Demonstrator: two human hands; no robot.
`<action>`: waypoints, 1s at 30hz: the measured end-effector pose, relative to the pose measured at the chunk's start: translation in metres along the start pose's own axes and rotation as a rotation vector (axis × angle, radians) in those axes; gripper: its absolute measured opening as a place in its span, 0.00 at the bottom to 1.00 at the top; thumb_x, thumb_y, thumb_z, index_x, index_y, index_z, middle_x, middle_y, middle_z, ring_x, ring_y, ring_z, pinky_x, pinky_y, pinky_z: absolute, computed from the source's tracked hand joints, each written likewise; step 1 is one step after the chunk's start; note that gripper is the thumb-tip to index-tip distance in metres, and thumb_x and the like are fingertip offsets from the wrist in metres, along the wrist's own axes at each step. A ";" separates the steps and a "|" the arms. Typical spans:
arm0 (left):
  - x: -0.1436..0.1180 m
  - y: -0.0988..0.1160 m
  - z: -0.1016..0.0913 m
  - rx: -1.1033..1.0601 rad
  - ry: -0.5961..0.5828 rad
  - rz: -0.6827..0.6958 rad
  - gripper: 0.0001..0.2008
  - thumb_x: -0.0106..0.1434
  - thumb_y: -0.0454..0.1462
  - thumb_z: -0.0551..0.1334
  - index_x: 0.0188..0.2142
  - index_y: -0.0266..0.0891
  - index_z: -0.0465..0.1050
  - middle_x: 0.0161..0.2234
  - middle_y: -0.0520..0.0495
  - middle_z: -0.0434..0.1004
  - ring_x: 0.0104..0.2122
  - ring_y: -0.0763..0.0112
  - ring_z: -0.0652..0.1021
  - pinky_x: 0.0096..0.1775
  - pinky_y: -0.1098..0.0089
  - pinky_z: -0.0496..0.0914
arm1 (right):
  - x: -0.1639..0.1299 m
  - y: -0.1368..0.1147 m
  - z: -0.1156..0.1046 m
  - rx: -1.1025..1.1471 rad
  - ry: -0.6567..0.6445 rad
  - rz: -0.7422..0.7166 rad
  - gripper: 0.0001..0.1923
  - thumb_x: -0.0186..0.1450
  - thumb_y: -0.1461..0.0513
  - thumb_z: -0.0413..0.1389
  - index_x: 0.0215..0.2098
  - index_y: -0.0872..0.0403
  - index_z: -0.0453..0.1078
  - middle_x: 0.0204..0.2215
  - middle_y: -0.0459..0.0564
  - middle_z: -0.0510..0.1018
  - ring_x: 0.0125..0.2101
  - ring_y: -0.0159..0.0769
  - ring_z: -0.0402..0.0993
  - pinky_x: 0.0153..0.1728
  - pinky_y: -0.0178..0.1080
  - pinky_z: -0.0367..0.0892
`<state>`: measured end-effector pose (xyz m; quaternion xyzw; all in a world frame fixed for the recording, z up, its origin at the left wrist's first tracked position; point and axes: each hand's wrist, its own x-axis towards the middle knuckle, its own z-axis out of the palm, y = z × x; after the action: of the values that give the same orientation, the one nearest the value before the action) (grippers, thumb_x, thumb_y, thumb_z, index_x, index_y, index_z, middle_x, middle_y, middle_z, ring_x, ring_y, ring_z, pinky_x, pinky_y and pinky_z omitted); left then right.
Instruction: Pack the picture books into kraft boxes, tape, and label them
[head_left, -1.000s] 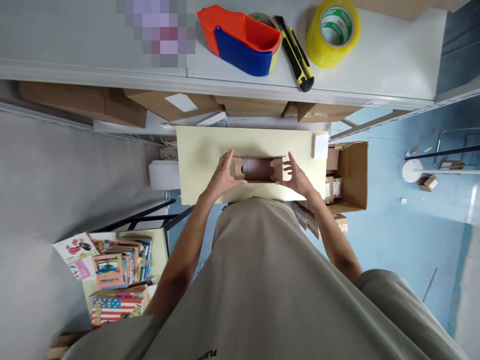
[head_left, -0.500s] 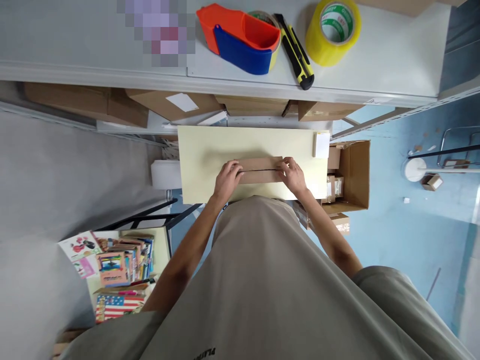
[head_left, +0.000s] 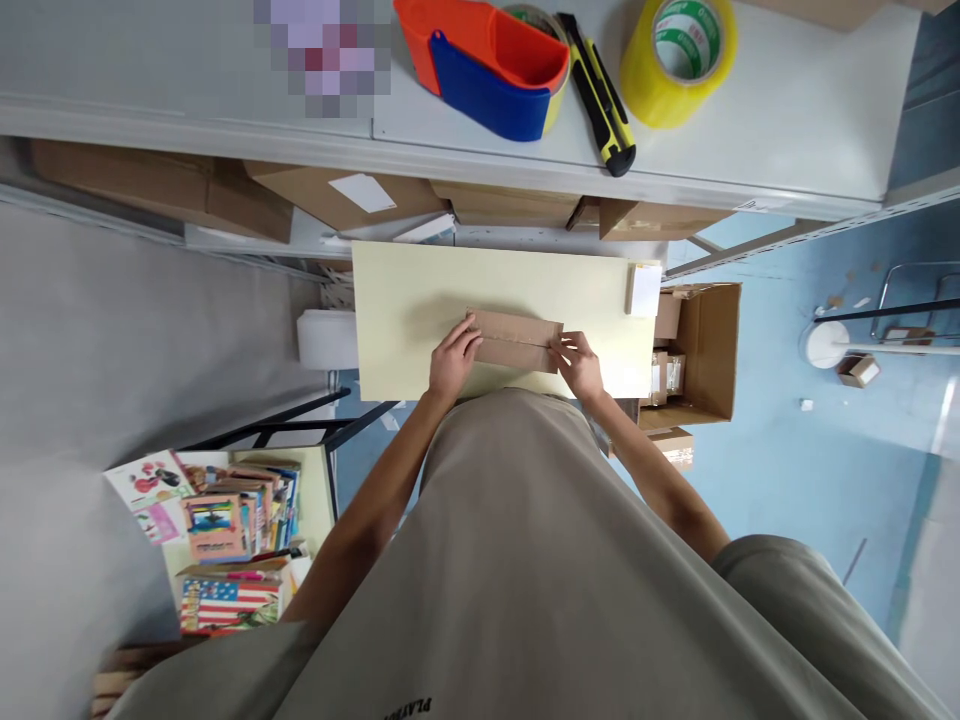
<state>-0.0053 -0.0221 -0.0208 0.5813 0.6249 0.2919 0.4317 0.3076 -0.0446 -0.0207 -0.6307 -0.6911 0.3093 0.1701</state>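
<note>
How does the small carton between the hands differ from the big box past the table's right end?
The small carton is long and narrow; the big box is much larger.
The carton's top flaps are folded over, meeting at a seam, while the big box gapes open with smaller boxes inside.
The carton has the left hand and right hand at its ends; no hand touches the big box.
Both look like plain brown cardboard.

The pale yellow table [head_left: 405, 285] carries a cardboard box [head_left: 516, 329] at its middle and a white pad [head_left: 644, 290] at far right. On the grey shelf [head_left: 787, 110] beyond lie a tape dispenser [head_left: 487, 82], a cutter [head_left: 598, 95] and a yellow tape roll [head_left: 649, 88].
</note>
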 end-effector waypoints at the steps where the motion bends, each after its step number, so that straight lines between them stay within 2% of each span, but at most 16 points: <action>1: 0.001 0.000 -0.001 0.001 -0.001 -0.002 0.19 0.80 0.54 0.63 0.51 0.46 0.87 0.72 0.37 0.79 0.71 0.48 0.79 0.77 0.46 0.67 | -0.003 -0.002 0.001 -0.019 -0.020 -0.007 0.26 0.86 0.48 0.47 0.58 0.46 0.86 0.63 0.60 0.79 0.55 0.51 0.85 0.56 0.57 0.88; 5: 0.004 -0.001 -0.004 0.010 -0.030 -0.003 0.18 0.79 0.52 0.65 0.52 0.47 0.88 0.72 0.39 0.80 0.70 0.49 0.81 0.77 0.46 0.70 | -0.007 -0.010 0.002 -0.187 -0.154 -0.047 0.26 0.86 0.54 0.46 0.72 0.52 0.77 0.69 0.69 0.75 0.63 0.61 0.78 0.55 0.63 0.88; 8: 0.005 -0.004 -0.007 -0.016 -0.053 0.013 0.18 0.77 0.53 0.66 0.53 0.48 0.89 0.72 0.40 0.79 0.71 0.49 0.80 0.77 0.47 0.69 | -0.004 -0.012 0.000 -0.286 -0.198 -0.094 0.27 0.85 0.58 0.46 0.76 0.54 0.72 0.68 0.72 0.76 0.64 0.63 0.76 0.52 0.60 0.89; 13: 0.007 -0.008 -0.010 -0.049 -0.083 0.040 0.19 0.76 0.55 0.66 0.53 0.49 0.89 0.74 0.41 0.78 0.71 0.49 0.79 0.78 0.47 0.67 | 0.001 -0.012 -0.011 -0.322 -0.187 -0.110 0.23 0.84 0.61 0.49 0.69 0.50 0.79 0.66 0.66 0.80 0.57 0.57 0.81 0.48 0.53 0.88; 16: 0.008 -0.005 -0.017 0.011 -0.087 0.101 0.19 0.77 0.54 0.64 0.53 0.49 0.89 0.72 0.39 0.80 0.71 0.46 0.78 0.78 0.43 0.67 | 0.002 -0.019 -0.023 -0.339 -0.146 -0.151 0.20 0.85 0.61 0.50 0.64 0.49 0.82 0.64 0.61 0.83 0.55 0.53 0.83 0.53 0.52 0.85; 19: 0.014 0.009 -0.030 0.107 -0.087 0.208 0.19 0.77 0.51 0.63 0.55 0.49 0.89 0.67 0.38 0.84 0.72 0.42 0.77 0.77 0.38 0.67 | 0.013 -0.036 -0.042 -0.319 -0.077 -0.221 0.19 0.85 0.59 0.52 0.61 0.48 0.84 0.61 0.61 0.86 0.56 0.53 0.84 0.57 0.54 0.83; 21: 0.027 0.028 -0.042 0.143 -0.070 0.287 0.17 0.77 0.49 0.64 0.55 0.50 0.89 0.63 0.40 0.86 0.72 0.42 0.77 0.77 0.37 0.67 | 0.030 -0.054 -0.062 -0.283 -0.009 -0.266 0.19 0.85 0.56 0.52 0.63 0.47 0.84 0.61 0.61 0.86 0.58 0.56 0.84 0.60 0.57 0.81; 23: 0.046 0.056 -0.057 0.152 -0.021 0.368 0.16 0.77 0.47 0.64 0.57 0.51 0.88 0.62 0.42 0.87 0.71 0.43 0.78 0.77 0.37 0.68 | 0.057 -0.078 -0.087 -0.258 0.092 -0.324 0.20 0.85 0.54 0.51 0.66 0.47 0.81 0.62 0.61 0.85 0.60 0.58 0.83 0.65 0.61 0.78; 27: 0.096 0.133 -0.089 0.116 0.155 0.530 0.17 0.79 0.43 0.63 0.61 0.48 0.86 0.61 0.41 0.87 0.67 0.46 0.80 0.75 0.42 0.70 | 0.128 -0.143 -0.141 -0.298 0.314 -0.481 0.24 0.85 0.54 0.49 0.73 0.48 0.74 0.66 0.60 0.82 0.67 0.58 0.77 0.76 0.63 0.66; 30: 0.128 0.190 -0.106 0.131 0.296 0.600 0.17 0.80 0.40 0.61 0.61 0.46 0.85 0.57 0.40 0.88 0.61 0.49 0.83 0.70 0.47 0.75 | 0.184 -0.193 -0.164 -0.376 0.349 -0.522 0.26 0.84 0.55 0.49 0.75 0.53 0.70 0.69 0.64 0.79 0.70 0.61 0.73 0.76 0.65 0.62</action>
<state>-0.0019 0.1467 0.1661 0.7171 0.4992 0.4465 0.1929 0.2352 0.1673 0.1980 -0.4964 -0.8343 0.0108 0.2397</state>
